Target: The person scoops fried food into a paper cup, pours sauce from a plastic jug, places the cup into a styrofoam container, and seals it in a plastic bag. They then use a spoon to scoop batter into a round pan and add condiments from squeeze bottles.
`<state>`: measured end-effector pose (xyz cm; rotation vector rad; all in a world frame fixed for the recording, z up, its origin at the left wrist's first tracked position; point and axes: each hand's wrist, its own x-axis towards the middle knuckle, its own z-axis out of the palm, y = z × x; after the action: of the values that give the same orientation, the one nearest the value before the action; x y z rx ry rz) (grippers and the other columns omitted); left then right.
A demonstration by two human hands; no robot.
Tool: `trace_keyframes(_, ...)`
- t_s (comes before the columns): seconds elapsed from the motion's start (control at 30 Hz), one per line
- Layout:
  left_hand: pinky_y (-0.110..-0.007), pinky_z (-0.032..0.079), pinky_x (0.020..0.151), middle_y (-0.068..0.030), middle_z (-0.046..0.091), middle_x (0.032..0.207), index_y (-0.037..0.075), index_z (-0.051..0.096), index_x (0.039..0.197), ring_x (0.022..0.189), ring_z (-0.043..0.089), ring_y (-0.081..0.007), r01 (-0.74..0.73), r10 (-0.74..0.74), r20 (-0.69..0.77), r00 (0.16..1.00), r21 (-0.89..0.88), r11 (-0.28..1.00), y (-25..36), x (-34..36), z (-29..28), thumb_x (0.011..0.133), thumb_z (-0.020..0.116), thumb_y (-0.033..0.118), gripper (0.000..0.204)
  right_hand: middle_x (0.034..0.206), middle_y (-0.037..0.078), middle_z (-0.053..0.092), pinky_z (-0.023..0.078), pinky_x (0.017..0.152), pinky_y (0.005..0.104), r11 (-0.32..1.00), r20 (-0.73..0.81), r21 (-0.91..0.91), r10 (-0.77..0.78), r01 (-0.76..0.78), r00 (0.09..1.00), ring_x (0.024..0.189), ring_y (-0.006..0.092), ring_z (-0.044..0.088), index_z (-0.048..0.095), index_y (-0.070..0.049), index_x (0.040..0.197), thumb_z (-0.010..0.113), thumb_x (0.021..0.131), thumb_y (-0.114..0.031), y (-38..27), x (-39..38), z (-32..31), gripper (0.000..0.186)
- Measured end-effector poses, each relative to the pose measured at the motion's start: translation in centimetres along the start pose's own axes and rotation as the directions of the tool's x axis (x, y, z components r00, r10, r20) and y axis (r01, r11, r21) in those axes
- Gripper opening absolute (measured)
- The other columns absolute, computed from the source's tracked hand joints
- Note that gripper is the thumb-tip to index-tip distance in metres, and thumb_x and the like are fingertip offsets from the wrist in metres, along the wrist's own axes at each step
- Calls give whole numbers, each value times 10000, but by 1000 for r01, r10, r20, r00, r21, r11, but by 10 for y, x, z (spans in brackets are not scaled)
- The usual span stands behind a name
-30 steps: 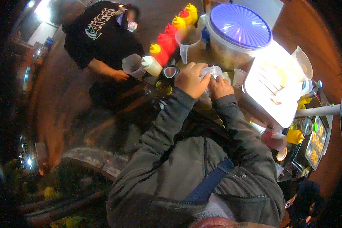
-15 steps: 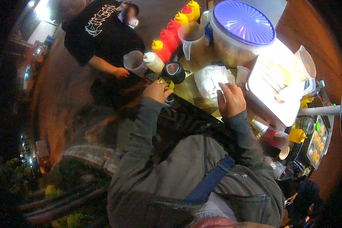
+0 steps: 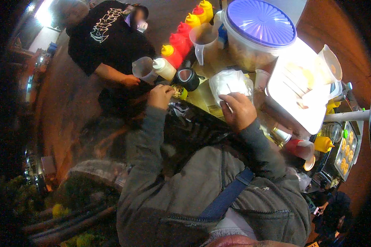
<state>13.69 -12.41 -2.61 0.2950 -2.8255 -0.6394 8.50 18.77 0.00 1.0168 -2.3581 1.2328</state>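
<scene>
My left hand (image 3: pixel 160 97) is at the left side of a small yellow-green cup (image 3: pixel 181 94) full of thin wooden picks. Its fingers are pressed together; whatever is between them is too small to make out. Over the near edge of a white, crinkled plastic-wrapped bundle (image 3: pixel 230 82) is my right hand (image 3: pixel 240 111), fingers bent and thumb a little apart, with nothing visible in it. A black round container (image 3: pixel 187 79) stands just behind the cup. Beside the bundle on the right is a pale paper cup (image 3: pixel 261 80).
Red and yellow squeeze bottles (image 3: pixel 179 44) line the far left edge, near clear jugs (image 3: pixel 203 40). A large tub with a purple lid (image 3: pixel 261 24) stands behind, a white tray (image 3: pixel 297 86) to the right. Across the table's left side stands a person in black (image 3: pixel 111 45).
My left hand has drawn left, uncovering more of the pick cup. My right hand has shifted left and slightly nearer me, beside the white bundle.
</scene>
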Motion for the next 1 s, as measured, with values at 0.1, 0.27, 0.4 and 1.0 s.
trace_keyframes(0.1,-420,509,790,-184,670,952,21,717,922,901,641,-363,34,-34,4,999,-10,999,-1,5,-3,811,709,180,194,903,142,652,513,705,397,988,170,132,60,-83,984,830,327,638,682,-95,1033,700,813,-92,0,11,32,220)
trace_keyframes(0.27,-414,505,810,-188,668,981,13,709,942,927,639,-362,57,-53,61,997,-64,996,-2,9,-3,818,708,187,214,971,162,649,523,748,440,957,263,210,139,-198,955,868,364,644,658,-116,1105,687,831,-158,-8,36,122,279)
trace_keyframes(0.4,-413,508,804,-188,674,987,9,707,944,918,645,-356,64,-57,67,996,-99,993,-4,7,-2,824,713,190,218,1013,167,654,529,792,455,967,406,41,213,-250,889,923,372,648,660,-146,1139,655,850,-240,-9,49,167,304)
trace_keyframes(1.0,-269,510,613,-55,712,850,33,721,1022,695,648,-118,253,-243,74,967,-372,893,-30,-7,18,878,681,135,180,1028,142,682,526,818,433,940,375,72,283,-333,883,949,346,656,717,-147,1039,618,893,-341,-7,46,179,262)
